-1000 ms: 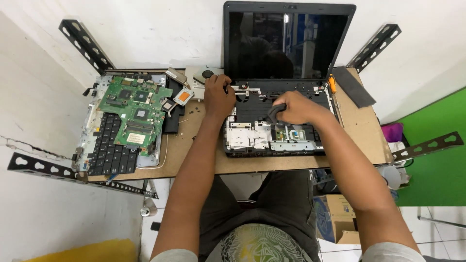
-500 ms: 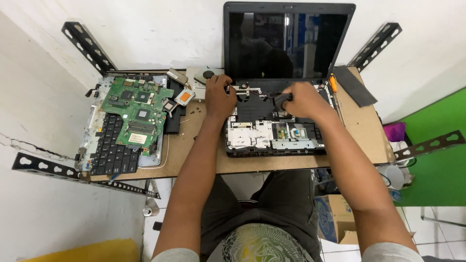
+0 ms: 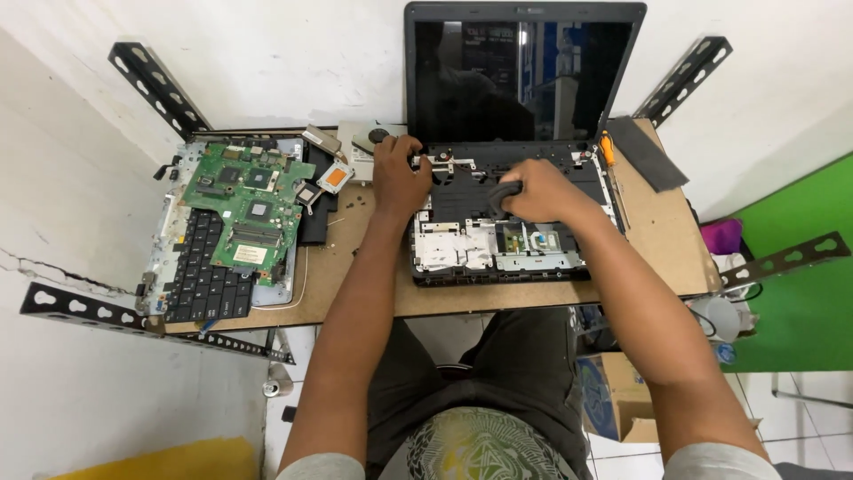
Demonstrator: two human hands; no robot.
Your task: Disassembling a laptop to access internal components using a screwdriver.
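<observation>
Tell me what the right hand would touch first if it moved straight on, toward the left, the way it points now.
Probably the left hand, which rests on the left edge of the opened laptop base. The right hand holds a dark tool pointing that way; depth is unclear.

The laptop screen (image 3: 524,76) is showing glossy black glass, reflecting light. The opened laptop base (image 3: 511,240) is showing matt black plastic and dull silvery metal plates. The tabletop (image 3: 355,267) is looking like matt brown fibreboard. At left, the green circuit board (image 3: 249,209) is gleaming faintly.
</observation>
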